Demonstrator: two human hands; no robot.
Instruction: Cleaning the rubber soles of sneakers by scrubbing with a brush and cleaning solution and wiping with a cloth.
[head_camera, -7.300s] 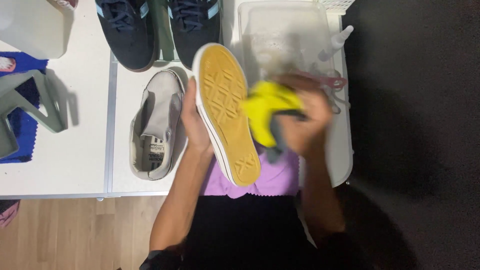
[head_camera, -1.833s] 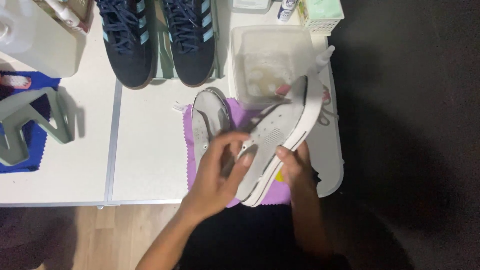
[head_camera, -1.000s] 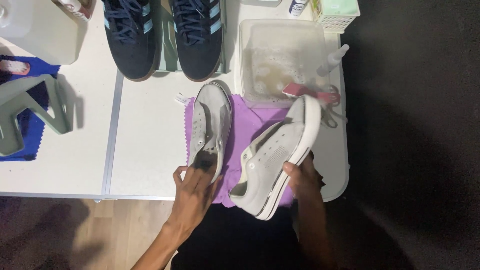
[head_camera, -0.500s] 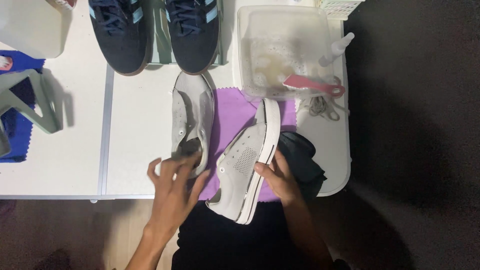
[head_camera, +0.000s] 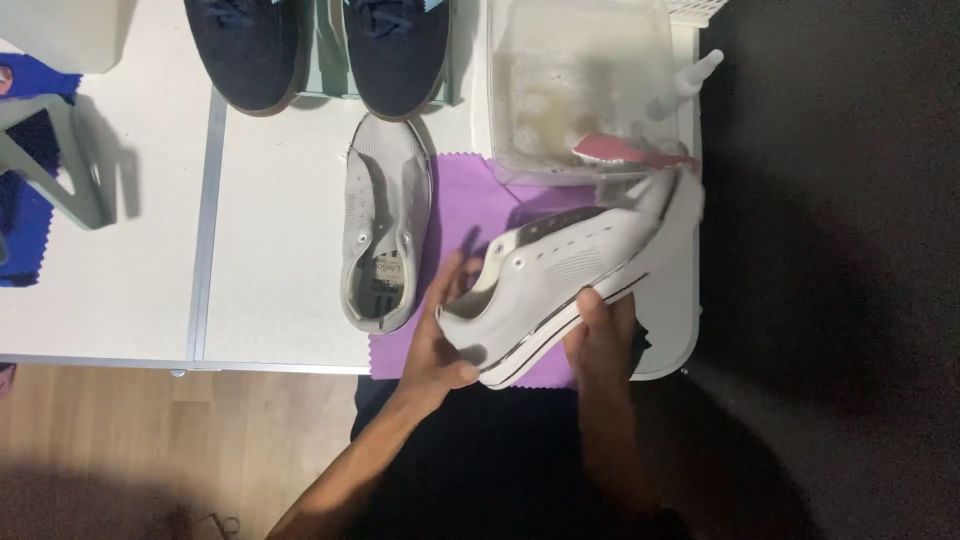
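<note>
White sneaker (head_camera: 560, 275) toe toward upper right

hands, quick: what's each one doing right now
Left hand: closed on the heel of the white sneaker.
Right hand: holding the same sneaker under its sole.

The held sneaker (head_camera: 565, 265) looks like matt off-white canvas with a smooth rubber sole edge bearing a thin dark stripe. The second sneaker (head_camera: 383, 225), lying flat, has the same dull grey-white cloth upper. Under them lies a purple cloth (head_camera: 470, 205), soft and matt. The tub (head_camera: 580, 90) is cloudy translucent plastic holding soapy water. The pink brush (head_camera: 625, 152) looks like smooth plastic. The navy shoes (head_camera: 320, 45) seem suede-like and matt. The table (head_camera: 270, 220) is smooth white; the floor (head_camera: 150, 440) is pale wood.
</note>
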